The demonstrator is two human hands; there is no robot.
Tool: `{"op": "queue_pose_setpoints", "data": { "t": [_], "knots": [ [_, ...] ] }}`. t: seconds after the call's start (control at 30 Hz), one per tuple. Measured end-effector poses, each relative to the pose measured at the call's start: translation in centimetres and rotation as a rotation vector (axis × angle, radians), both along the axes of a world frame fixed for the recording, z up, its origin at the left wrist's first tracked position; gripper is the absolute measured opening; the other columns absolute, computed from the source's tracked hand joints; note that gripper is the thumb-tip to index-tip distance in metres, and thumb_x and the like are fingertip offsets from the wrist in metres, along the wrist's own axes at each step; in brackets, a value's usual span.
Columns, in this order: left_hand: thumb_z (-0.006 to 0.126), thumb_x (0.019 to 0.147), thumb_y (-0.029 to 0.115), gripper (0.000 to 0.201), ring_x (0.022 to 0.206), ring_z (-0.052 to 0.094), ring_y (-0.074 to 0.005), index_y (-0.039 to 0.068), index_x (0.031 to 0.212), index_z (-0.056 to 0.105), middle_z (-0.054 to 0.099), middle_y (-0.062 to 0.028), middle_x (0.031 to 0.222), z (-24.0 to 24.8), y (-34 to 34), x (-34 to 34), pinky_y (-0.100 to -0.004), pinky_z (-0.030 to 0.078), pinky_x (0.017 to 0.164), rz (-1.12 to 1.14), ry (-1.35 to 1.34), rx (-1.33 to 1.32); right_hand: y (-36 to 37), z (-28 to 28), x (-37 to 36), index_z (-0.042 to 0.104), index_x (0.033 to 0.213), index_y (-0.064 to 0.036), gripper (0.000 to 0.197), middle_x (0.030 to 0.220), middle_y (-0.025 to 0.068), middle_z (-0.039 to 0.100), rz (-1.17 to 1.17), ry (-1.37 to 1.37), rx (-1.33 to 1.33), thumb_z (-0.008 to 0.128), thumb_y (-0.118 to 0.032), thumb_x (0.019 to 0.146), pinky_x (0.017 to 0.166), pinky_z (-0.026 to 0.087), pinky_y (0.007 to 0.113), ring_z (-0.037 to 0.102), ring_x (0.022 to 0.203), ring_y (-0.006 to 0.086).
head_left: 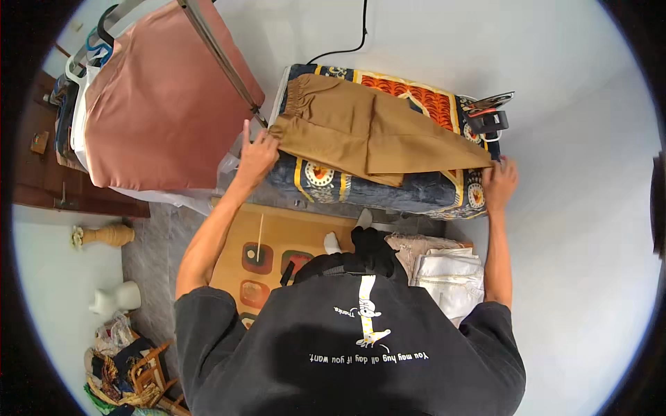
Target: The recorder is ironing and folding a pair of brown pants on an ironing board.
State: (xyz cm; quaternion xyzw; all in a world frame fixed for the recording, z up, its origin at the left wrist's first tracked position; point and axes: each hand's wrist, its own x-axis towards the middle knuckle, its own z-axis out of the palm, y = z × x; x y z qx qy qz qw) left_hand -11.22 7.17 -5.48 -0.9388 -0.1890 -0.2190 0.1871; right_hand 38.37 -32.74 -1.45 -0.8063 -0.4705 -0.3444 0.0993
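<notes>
Two hands work at opposite ends of tan trousers [368, 132] laid folded across a board [423, 191] padded with a patterned cover. The left hand [255, 157] pinches the waistband corner at the board's left edge, fingers closed on cloth. The right hand [499, 182] rests at the right edge by the leg hem; whether its fingers grip cloth cannot be told. The trousers look light, soft and limp, best taken by waistband and hems. An iron [488, 114] sits at the far right corner.
</notes>
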Motion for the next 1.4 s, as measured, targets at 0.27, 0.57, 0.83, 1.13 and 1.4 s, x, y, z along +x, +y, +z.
{"op": "queue_pose_setpoints", "data": {
  "t": [0.27,0.57,0.83,1.13,1.4],
  "knots": [
    [0.068,0.085,0.010,0.029,0.124,0.056,-0.0273,0.009,0.113,0.065,0.061,-0.0070,0.116,9.0,3.1,0.3,-0.0495,0.041,0.112,0.082,-0.199,0.118,-9.1,5.8,8.3,0.071,0.106,-0.0162,0.016,0.132,0.0098,0.060,-0.428,-0.191,0.119,0.065,-0.013,0.092,0.103,0.043,0.049,0.055,0.124,0.0339],
    [0.064,0.083,0.003,0.024,0.123,0.056,-0.0313,0.005,0.106,0.064,0.059,-0.0089,0.117,21.8,0.8,-1.8,-0.0453,0.044,0.102,0.019,-0.228,0.081,-20.1,13.0,11.6,0.071,0.107,-0.0150,0.015,0.134,0.0098,0.060,-0.348,-0.123,-0.050,0.063,-0.011,0.095,0.100,0.046,0.049,0.055,0.121,0.0362],
    [0.067,0.083,0.012,0.030,0.134,0.045,-0.0349,-0.003,0.109,0.065,0.053,-0.0171,0.133,20.6,3.5,5.1,-0.0448,0.040,0.110,0.104,0.364,0.034,-19.6,10.8,17.8,0.071,0.105,-0.0136,0.012,0.137,0.0075,0.056,-0.286,0.174,-0.313,0.060,-0.013,0.099,0.109,0.040,0.048,0.049,0.129,0.0336],
    [0.070,0.086,0.022,0.029,0.127,0.047,-0.0351,-0.001,0.105,0.071,0.057,-0.0172,0.127,11.2,13.6,14.4,-0.0457,0.042,0.103,0.164,0.559,-0.013,-14.6,-2.0,29.4,0.072,0.104,-0.0142,0.015,0.125,0.0039,0.061,-0.146,0.332,-0.371,0.071,-0.023,0.093,0.106,0.039,0.050,0.052,0.125,0.0304],
    [0.069,0.084,0.024,0.024,0.120,0.052,-0.0322,0.003,0.093,0.075,0.061,-0.0135,0.117,0.4,21.6,17.8,-0.0475,0.047,0.096,0.230,0.499,-0.071,-6.6,-9.0,33.8,0.074,0.107,-0.0200,0.029,0.124,0.0046,0.063,-0.266,0.460,-0.670,0.067,-0.045,0.094,0.109,0.035,0.055,0.050,0.127,0.0303]
  ]
}}
